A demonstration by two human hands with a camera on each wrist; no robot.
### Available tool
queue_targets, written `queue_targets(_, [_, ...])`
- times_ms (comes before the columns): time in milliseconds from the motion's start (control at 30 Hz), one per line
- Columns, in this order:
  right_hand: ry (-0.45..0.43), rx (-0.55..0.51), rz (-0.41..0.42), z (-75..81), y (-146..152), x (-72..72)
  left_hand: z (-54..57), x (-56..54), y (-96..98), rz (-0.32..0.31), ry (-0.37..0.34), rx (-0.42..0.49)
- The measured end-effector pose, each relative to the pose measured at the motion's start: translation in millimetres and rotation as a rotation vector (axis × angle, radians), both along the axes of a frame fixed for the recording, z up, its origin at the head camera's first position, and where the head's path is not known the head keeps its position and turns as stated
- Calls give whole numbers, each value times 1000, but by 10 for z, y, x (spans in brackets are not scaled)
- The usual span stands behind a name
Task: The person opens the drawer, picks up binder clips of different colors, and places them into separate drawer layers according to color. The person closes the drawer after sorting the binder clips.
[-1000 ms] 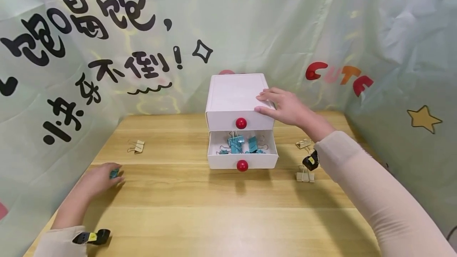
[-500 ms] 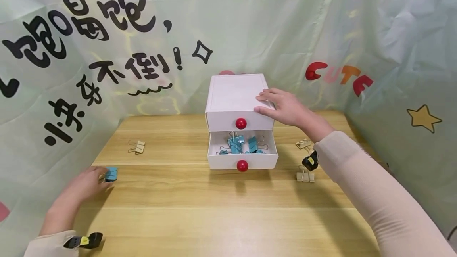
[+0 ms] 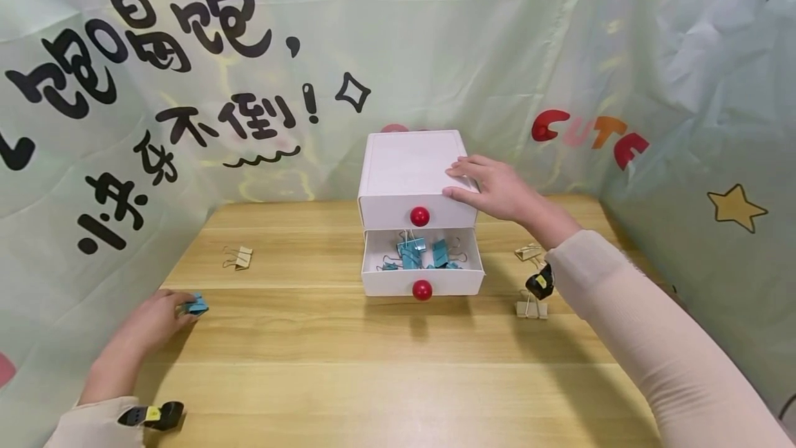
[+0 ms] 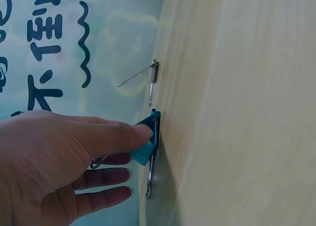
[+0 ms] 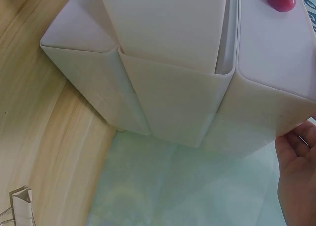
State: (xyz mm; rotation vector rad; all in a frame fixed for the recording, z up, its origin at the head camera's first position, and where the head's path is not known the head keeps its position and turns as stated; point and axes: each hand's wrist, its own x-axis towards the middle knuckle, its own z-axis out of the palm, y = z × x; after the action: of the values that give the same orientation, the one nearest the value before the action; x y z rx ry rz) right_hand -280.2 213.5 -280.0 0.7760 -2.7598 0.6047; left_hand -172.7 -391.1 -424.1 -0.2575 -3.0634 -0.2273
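At the table's left edge, my left hand (image 3: 149, 320) pinches a blue binder clip (image 3: 197, 305). In the left wrist view the thumb presses on the teal clip (image 4: 143, 153), whose lower part is near the wood; whether it touches the table I cannot tell. My right hand (image 3: 497, 185) rests on the top right edge of a white drawer box (image 3: 407, 164), fingers on its top and thumb along the front edge. Below the closed top drawer, a lower drawer (image 3: 388, 283) is pulled out, with several blue binder clips (image 3: 410, 254) inside.
A cream binder clip (image 3: 242, 258) lies on the wooden table (image 3: 298, 379), left of the box. On the right, near the right sleeve, are more cream clips (image 3: 531, 309), partly hidden by a black wrist strap (image 3: 539, 282). A printed cloth (image 3: 435, 54) hangs around the table.
My left hand has shifted slightly left since a second ago, and more of the blue binder clip shows, its angle changed. The right hand and the drawer box stay where they were.
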Motion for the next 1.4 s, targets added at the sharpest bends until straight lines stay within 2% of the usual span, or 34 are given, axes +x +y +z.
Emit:
queue_targets(167, [2, -9, 3, -3, 4, -4, -55, -41, -44, 7, 2, 55])
queue_targets(300, [0, -9, 5, -3, 5, -2, -86, -76, -59, -5, 14, 48])
queue_targets(633, [4, -16, 6, -13, -9, -1, -57, -106, 69, -44, 19, 73])
queue_targets(767, [6, -20, 3, -16, -11, -3, -23, -109, 138, -44, 28, 97])
queue_targets(933, [7, -23, 4, -27, -3, -11, 58, -120, 248, -34, -11, 151])
queue_targets(1167, [12, -31, 9, -26, 0, -21, 189, -161, 479, -106, 13, 210])
queue_targets(1400, [1, -27, 10, -25, 1, -27, 315, -181, 685, -142, 31, 202])
